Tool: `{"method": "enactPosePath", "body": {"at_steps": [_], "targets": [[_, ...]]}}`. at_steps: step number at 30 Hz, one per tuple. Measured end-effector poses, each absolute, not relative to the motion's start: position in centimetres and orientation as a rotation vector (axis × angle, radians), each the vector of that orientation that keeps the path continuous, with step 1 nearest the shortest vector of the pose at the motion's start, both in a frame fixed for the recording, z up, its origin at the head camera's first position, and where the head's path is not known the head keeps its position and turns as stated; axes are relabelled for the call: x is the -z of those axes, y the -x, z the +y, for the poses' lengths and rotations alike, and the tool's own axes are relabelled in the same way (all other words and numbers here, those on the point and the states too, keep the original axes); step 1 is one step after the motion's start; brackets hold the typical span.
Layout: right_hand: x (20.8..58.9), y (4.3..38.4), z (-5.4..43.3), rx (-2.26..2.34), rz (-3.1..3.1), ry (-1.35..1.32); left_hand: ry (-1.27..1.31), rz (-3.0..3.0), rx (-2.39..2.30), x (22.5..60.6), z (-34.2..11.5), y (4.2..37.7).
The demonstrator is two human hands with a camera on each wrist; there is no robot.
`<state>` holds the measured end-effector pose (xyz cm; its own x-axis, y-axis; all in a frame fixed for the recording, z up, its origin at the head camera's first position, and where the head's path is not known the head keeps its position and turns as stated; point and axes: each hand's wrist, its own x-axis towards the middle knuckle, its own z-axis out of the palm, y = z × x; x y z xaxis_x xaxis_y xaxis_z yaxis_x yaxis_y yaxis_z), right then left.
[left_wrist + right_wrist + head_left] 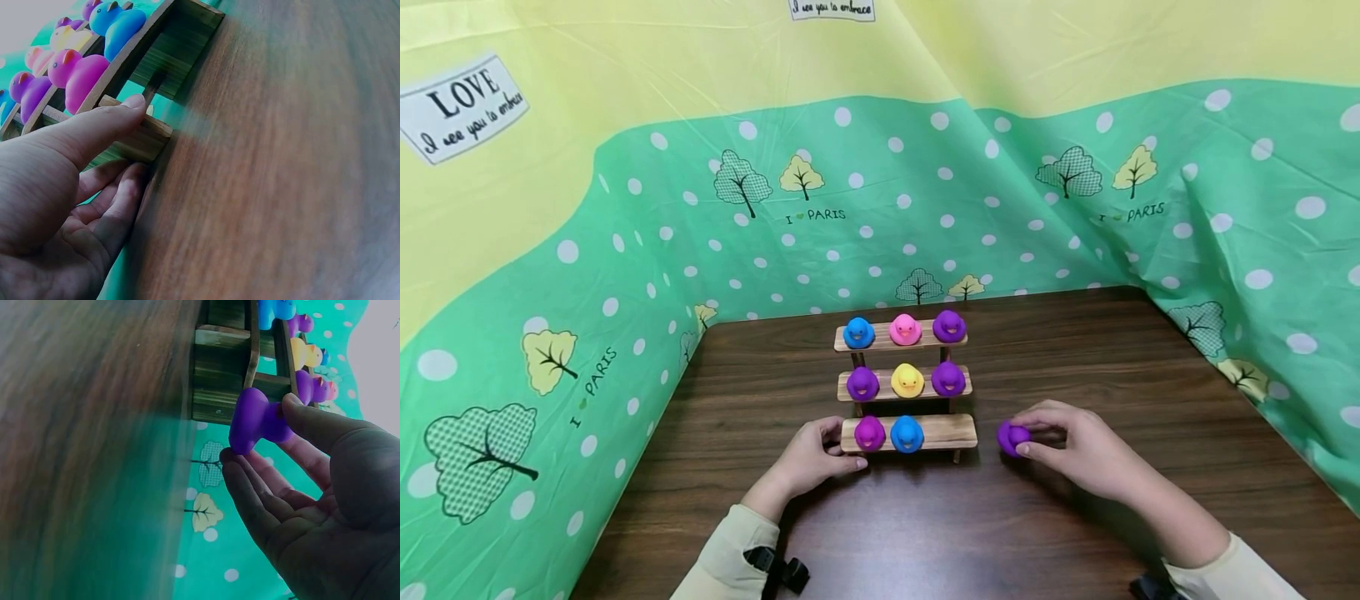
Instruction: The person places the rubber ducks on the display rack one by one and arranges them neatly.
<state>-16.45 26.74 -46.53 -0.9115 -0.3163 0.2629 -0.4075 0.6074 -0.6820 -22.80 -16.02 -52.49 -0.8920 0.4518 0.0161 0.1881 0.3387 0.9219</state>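
A three-step wooden display stand [951, 428] stands on the table with small rubber ducks on its steps. The bottom step bears a magenta duck [870, 433] at its left and a blue duck [907, 434] in the middle. At the stand's lower left end, my left hand [812, 457] grips the wood, the thumb in front and the fingers curled behind. To the right of the stand, my right hand [1078, 442] pinches a purple rubber duck [253, 422] between thumb and fingertips. That duck is apart from the stand in the head view.
On the middle step sit a purple duck [862, 383], a yellow duck [907, 381] and another purple one. Blue, pink [906, 330] and purple ducks line the top step. Behind the dark wooden table [760, 358] hangs a green and yellow patterned cloth [872, 167], also along both sides.
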Motion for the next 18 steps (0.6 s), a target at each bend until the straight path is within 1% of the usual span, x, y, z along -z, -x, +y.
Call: {"method": "enactPosePath", "body": {"at_steps": [8,18], "targets": [[46.2,16.7,25.7,-1.153,-2.709,-0.597,-0.567,2.350,-1.586,52.6,-16.0,22.8],[45.7,17.2,24.2,-1.288,-2.638,-0.617,-0.571,2.355,-1.591,52.5,-16.0,22.8]]}}
